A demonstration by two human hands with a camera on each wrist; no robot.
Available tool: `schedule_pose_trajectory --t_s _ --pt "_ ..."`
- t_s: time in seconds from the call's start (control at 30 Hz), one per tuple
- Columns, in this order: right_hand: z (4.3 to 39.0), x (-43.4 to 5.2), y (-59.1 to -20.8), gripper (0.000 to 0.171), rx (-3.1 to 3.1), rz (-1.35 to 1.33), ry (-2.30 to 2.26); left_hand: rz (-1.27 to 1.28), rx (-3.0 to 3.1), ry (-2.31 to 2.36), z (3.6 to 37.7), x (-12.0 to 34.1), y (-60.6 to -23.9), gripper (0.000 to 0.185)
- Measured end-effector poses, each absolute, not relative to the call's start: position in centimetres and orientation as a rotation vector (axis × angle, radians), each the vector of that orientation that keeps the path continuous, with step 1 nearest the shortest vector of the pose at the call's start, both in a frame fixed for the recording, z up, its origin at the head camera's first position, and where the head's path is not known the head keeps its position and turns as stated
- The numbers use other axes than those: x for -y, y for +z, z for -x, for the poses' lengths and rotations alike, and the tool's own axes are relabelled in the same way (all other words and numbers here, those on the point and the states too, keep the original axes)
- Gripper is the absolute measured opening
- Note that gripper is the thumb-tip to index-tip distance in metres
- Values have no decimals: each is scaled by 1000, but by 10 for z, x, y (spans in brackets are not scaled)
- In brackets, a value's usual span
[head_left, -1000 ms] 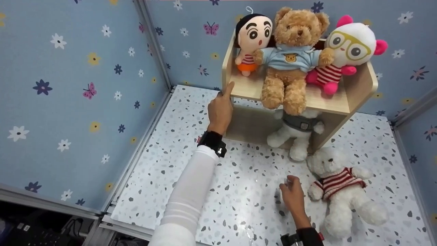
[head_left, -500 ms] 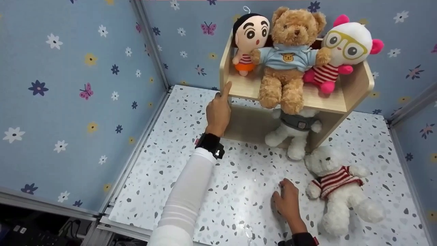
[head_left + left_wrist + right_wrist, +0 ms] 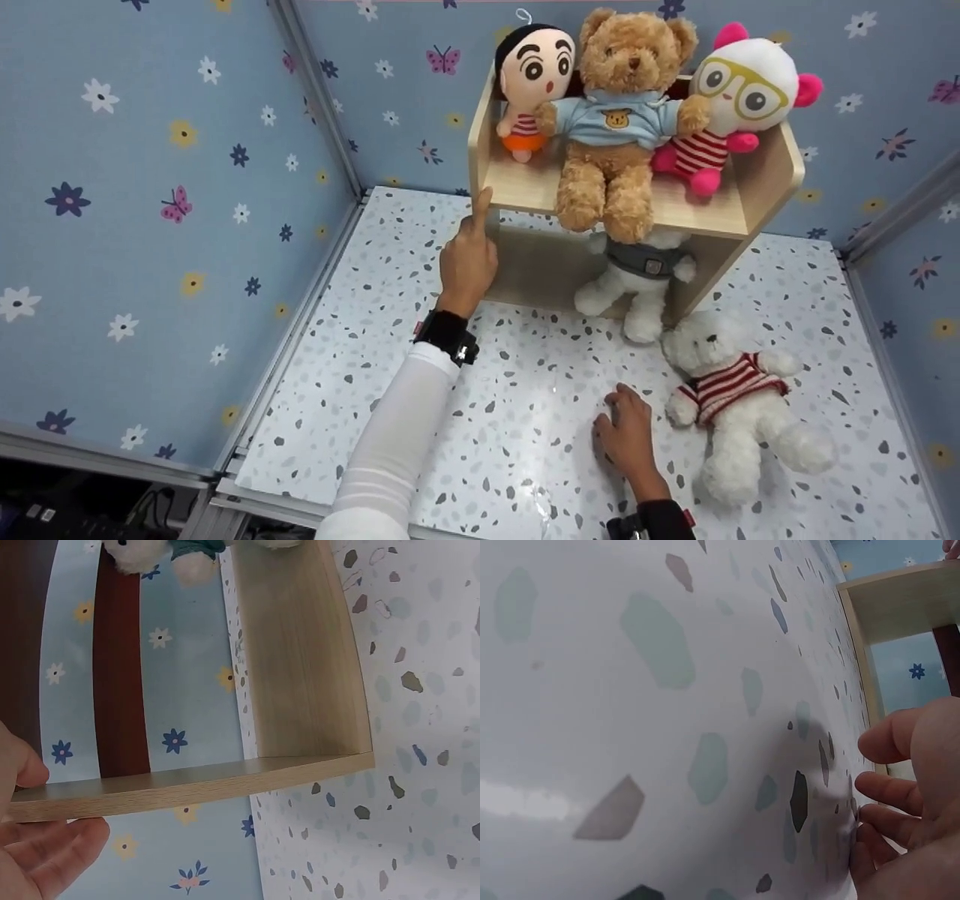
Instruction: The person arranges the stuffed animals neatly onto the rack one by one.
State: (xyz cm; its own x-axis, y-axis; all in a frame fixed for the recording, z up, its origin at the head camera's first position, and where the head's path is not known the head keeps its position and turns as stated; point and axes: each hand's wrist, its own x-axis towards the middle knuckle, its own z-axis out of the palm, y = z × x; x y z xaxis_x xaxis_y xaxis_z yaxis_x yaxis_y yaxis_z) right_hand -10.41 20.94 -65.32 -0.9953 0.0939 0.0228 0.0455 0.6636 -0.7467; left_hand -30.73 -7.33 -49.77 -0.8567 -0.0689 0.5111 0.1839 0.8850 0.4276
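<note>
My left hand (image 3: pixel 469 266) grips the left side panel of a small wooden shelf (image 3: pixel 517 187); in the left wrist view the thumb lies on one side of the board and fingers on the other. On the speckled tabletop rests my right hand (image 3: pixel 628 435), fingers loosely bent, holding nothing. On the shelf's upper board sit a black-haired boy doll (image 3: pixel 536 71), a brown teddy bear (image 3: pixel 619 120) in a blue shirt, and a pink-and-white plush (image 3: pixel 742 90) with yellow glasses. A white plush in a grey top (image 3: pixel 641 259) sits in the lower compartment, its head hidden.
A white teddy bear (image 3: pixel 739 397) in a red-striped sweater lies on the tabletop (image 3: pixel 360 360), right of my right hand. Blue flowered panels (image 3: pixel 150 225) stand at the left, back and right. Dark equipment (image 3: pixel 67 502) with cables is below the left table edge.
The whole head view has shifted slightly left. My right hand has moved a little left, away from the white teddy bear. The left hand stays at the shelf panel.
</note>
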Motion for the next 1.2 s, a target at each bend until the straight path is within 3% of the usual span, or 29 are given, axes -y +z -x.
schedule_pose_trajectory --t_s 0.23,0.57,0.77,1.2 --pt "104 -207 -654 22 2815 127 1236 103 2505 -732 287 75 -513 88" --pt "104 -207 -656 22 2841 123 1191 81 2771 -762 232 66 -592 47" --pt "105 -207 -654 25 2882 150 1210 230 2934 -784 188 44 -633 38" --pt "105 -208 -656 23 2855 107 1173 481 2896 -601 121 -16 -652 39"
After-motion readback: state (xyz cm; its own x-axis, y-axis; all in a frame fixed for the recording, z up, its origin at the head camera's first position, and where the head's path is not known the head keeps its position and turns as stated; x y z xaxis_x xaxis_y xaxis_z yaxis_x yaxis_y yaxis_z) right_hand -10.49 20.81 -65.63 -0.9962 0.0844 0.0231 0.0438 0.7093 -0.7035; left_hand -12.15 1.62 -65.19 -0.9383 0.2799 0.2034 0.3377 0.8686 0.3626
